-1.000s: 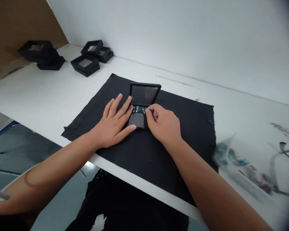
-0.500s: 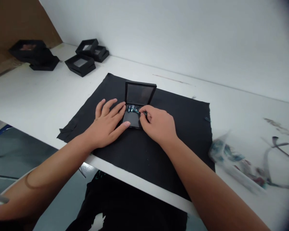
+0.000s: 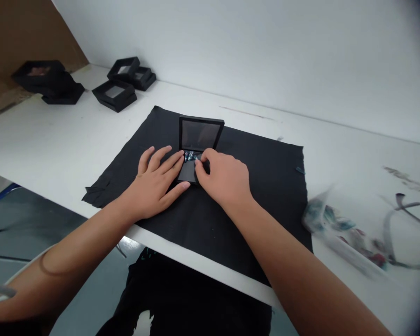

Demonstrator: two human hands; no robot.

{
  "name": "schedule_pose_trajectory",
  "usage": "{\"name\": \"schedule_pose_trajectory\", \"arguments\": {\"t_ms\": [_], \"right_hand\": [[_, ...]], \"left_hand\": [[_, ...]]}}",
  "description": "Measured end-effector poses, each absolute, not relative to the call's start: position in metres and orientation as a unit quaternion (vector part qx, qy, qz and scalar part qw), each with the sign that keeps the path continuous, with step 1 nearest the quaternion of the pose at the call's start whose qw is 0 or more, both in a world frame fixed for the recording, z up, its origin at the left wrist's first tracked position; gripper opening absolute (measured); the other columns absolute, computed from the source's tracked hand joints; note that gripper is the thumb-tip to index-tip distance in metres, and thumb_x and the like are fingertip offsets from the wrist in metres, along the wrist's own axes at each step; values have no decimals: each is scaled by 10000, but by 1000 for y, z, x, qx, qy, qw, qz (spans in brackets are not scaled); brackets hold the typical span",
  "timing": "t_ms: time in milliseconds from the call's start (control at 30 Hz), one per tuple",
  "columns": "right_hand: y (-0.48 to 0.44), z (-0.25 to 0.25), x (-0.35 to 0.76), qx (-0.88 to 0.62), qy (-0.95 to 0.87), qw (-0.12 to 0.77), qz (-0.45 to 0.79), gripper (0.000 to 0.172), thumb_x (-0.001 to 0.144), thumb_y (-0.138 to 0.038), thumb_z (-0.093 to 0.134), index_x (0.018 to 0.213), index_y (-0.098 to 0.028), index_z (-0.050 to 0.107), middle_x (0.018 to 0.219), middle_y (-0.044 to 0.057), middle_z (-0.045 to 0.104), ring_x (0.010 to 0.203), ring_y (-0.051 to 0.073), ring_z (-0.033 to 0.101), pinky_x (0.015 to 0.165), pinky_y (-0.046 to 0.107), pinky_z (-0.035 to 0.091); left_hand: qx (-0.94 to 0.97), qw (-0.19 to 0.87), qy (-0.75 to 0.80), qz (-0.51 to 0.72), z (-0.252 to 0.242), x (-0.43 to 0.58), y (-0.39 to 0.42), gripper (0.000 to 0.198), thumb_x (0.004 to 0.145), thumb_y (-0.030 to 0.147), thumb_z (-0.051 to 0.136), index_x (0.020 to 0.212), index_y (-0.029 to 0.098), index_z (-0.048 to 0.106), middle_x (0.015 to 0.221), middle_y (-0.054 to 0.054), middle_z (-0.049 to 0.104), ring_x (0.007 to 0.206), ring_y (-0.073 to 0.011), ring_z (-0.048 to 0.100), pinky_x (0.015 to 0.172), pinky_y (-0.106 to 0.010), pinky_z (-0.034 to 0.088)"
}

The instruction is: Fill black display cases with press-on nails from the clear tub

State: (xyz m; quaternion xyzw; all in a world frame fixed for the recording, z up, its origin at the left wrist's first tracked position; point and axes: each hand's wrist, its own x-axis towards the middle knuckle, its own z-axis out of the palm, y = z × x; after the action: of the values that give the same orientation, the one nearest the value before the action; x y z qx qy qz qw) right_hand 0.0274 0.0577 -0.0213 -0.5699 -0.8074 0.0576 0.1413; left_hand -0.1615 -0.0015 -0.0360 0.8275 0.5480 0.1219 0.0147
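Observation:
A small black box with a raised, windowed lid stands on a black cloth. Several shiny blue-green pieces lie in a row at the back of its base; their kind is too small to make out. My left hand rests flat with fingers spread, its fingertips and thumb at the box's left side. My right hand is closed in a pinch over the right end of the row. Whatever it pinches is hidden by the fingers.
Several black boxes with windowed lids sit at the back left, beside another dark stack. On the right lies a blurred clear bag of coloured pieces, near a thin dark cable. A white wall rises behind the table.
My right hand has moved slightly left along the row and now covers more of the pieces. My left hand stays spread beside the box. The view has shifted a little.

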Motion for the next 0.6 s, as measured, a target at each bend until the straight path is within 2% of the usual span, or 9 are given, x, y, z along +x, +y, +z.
{"name": "schedule_pose_trajectory", "arguments": {"t_ms": [233,400,500,600], "right_hand": [[66,-19,20,-587,-794,137,79,293,983,-391,486,925,-199,700,830,116,753,721,248,682,628,335,361],[69,-19,22,-591,-783,163,106,364,1004,-433,442,837,-236,699,769,56,733,693,224,654,609,328,340],[69,-21,27,-610,-760,191,118,343,1010,-425,420,913,-257,703,746,25,711,639,198,606,592,317,323],[70,-24,30,-603,-758,213,131,256,959,-323,481,1024,-279,724,723,9,695,637,189,587,602,312,309]], "left_hand": [[824,35,553,120,-35,-160,-2,720,1078,584,158,1580,120,385,1651,-96,391,1554,-334,282,1292,-581,77],[816,76,556,137,-34,-162,-2,677,1087,558,148,1592,163,367,1660,-91,370,1559,-295,305,1285,-578,110],[809,120,550,169,-33,-167,-1,652,1096,509,102,1581,182,388,1652,-64,391,1546,-267,331,1274,-551,161],[800,158,546,190,-33,-171,2,669,1093,507,68,1569,183,410,1648,-54,402,1533,-265,346,1254,-541,214]]}}
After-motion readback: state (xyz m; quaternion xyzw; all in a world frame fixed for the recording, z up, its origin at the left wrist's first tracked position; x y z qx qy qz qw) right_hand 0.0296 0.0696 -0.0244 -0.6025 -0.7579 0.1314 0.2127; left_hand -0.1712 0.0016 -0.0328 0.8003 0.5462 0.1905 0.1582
